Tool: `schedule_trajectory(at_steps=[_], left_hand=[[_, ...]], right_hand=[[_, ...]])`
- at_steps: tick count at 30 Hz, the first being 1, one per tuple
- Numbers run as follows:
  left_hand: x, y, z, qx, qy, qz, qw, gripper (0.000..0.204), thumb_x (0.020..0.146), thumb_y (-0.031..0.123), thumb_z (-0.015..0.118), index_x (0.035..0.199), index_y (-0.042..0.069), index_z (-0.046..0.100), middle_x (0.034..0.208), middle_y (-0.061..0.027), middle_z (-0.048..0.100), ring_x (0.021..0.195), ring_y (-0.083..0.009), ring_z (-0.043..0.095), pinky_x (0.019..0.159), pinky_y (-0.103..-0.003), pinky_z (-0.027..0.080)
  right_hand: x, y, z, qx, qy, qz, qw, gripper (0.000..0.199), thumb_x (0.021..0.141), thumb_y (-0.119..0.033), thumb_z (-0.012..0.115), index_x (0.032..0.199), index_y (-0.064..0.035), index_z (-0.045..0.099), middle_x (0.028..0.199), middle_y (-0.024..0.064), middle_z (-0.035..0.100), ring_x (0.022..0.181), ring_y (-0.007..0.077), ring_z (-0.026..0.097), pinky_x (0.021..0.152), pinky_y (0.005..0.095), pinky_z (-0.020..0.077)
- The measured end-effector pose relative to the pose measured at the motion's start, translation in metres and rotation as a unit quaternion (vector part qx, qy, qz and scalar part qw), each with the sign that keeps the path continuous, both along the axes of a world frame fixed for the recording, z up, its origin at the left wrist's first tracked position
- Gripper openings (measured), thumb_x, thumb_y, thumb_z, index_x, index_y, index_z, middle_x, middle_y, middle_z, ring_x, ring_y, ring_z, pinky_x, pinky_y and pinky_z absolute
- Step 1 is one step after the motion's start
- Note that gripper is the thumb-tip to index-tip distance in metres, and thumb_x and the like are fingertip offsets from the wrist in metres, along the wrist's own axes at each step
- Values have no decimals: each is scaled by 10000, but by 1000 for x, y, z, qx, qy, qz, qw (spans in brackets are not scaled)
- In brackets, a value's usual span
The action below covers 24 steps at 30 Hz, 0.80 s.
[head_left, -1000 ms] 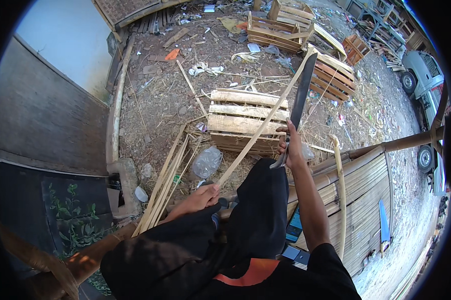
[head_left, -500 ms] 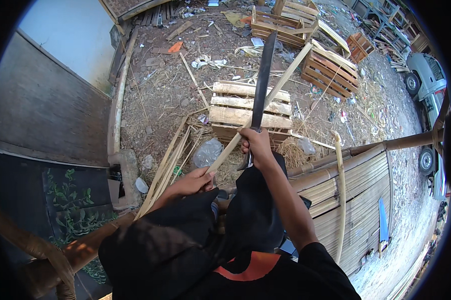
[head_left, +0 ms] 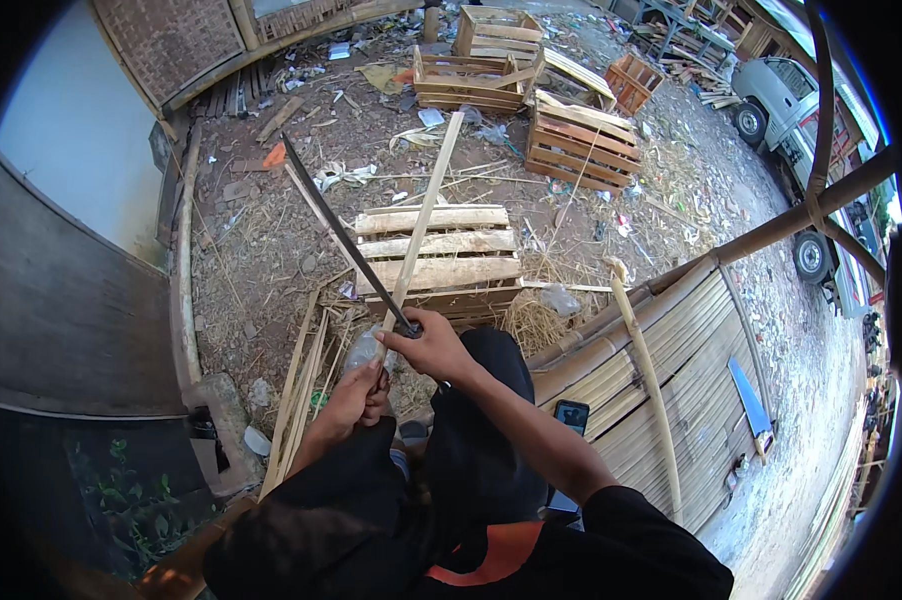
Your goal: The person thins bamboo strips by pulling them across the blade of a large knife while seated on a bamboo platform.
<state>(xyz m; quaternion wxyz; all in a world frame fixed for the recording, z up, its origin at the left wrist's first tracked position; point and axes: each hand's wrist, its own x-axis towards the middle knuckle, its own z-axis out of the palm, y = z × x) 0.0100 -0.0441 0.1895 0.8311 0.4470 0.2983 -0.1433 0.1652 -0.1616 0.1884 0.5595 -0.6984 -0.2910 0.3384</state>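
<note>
The left hand (head_left: 356,395) is closed around the lower end of a wooden strip (head_left: 429,210), which rises out of the grip, leaning to the right, over a slatted crate (head_left: 486,272). The right hand (head_left: 433,348), just above and beside the left, is wrapped around the handle of a machete (head_left: 333,215); its blade slants up to the left and crosses the strip just above the right hand. The right fingertips seem to touch the strip, though blade and fingers overlap there, so contact is hard to judge. More strips (head_left: 296,395) lean left of the left hand.
</note>
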Motion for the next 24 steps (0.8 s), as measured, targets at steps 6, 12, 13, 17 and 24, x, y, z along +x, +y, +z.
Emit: schedule_trajectory(at_steps=[6,12,13,17,24], left_hand=[[1,-8,2,-6,-14,-9,1000,348,1037,425,395,876,119,436,622,55,321,449,-32,248,389,-199,191],[12,7,-1,-17,-3,45,999,302,1039,402,402,894,145,465,622,75,342,456,-19,266,390,-179,204],[11,7,-2,-24,-3,56,998,304,1040,405,400,892,147,465,617,81,340,450,-20,259,386,-182,199],[9,3,1,0,13,55,998,345,1034,450,376,874,152,447,595,85,314,438,-32,234,381,-203,183],[4,-10,-10,79,12,53,995,408,1033,482,355,843,130,436,566,61,294,420,-49,246,371,-242,181]], right_hand=[[-1,1,0,17,147,-71,986,256,882,-226,698,941,12,625,579,-22,515,451,53,469,407,234,362],[-17,0,-8,33,95,42,994,289,855,-266,683,898,13,620,612,13,547,492,73,484,444,266,392],[-17,-3,-4,2,108,54,993,341,864,-314,690,917,16,627,634,32,565,518,86,505,467,276,405],[0,-25,-17,-64,-123,52,989,459,812,-410,729,954,19,647,698,164,640,612,241,647,612,371,498],[14,-30,7,-187,-366,54,910,351,760,-369,725,941,-92,606,688,147,663,696,360,667,648,460,535]])
